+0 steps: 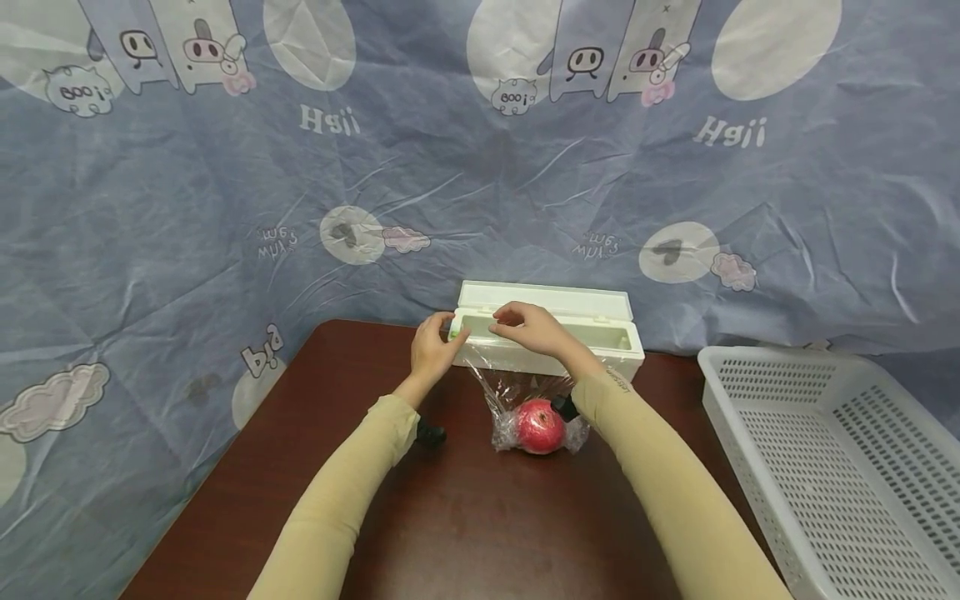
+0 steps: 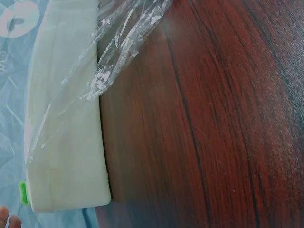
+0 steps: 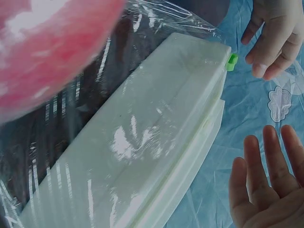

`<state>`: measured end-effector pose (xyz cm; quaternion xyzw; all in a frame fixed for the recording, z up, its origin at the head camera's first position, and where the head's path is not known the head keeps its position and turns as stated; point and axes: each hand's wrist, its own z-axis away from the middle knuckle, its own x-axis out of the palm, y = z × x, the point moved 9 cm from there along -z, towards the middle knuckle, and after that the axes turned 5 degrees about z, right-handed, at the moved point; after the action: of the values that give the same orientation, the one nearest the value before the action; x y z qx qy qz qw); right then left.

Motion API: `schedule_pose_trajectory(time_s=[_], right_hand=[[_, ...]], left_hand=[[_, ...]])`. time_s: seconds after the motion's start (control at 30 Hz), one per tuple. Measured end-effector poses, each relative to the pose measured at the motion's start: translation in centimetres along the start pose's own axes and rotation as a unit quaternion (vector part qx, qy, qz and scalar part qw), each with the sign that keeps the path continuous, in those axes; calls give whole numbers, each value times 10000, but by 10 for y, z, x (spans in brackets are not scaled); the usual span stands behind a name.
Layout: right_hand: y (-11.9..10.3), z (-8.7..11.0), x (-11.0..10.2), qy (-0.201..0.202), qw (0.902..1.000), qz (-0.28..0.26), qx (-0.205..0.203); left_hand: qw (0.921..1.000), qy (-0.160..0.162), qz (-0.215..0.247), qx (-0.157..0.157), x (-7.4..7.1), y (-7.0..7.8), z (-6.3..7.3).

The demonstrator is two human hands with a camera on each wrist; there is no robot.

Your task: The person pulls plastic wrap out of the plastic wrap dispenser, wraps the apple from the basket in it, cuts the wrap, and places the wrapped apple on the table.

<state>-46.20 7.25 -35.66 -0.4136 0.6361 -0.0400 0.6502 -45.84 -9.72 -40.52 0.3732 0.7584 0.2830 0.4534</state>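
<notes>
A round red fruit, wrapped in clear cling film, sits on the table. The film stretches from it up to a long white cling film box, whose lid stands raised at the back. My left hand hovers by the box's left end, near the green slider, thumb apart from the fingers. Over the box's opening is my right hand, fingers loosely bent and holding nothing visible. In the right wrist view its fingers spread with the palm showing. Only left fingertips show in the left wrist view.
A white perforated plastic basket stands at the right. The dark red-brown wooden table ends on the left at a slanted edge. A blue printed cloth hangs behind the box.
</notes>
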Motion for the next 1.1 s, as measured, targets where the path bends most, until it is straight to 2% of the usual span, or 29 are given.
schedule_pose_trajectory(time_s=[0.17, 0.5, 0.8, 1.1], right_hand=[[-8, -10, 2, 52, 10000, 1, 81], [-11, -25, 16, 386, 9988, 85, 305], [-11, -30, 32, 472, 9978, 231, 397], [-5, -35, 49, 564, 9966, 399, 445]], left_hand=[[9997, -115, -79, -193, 3, -7, 2], [9959, -409, -211, -784, 17, -21, 10], [9962, -319, -388, -711, 20, -27, 13], [9941, -189, -430, -977, 23, -37, 14]])
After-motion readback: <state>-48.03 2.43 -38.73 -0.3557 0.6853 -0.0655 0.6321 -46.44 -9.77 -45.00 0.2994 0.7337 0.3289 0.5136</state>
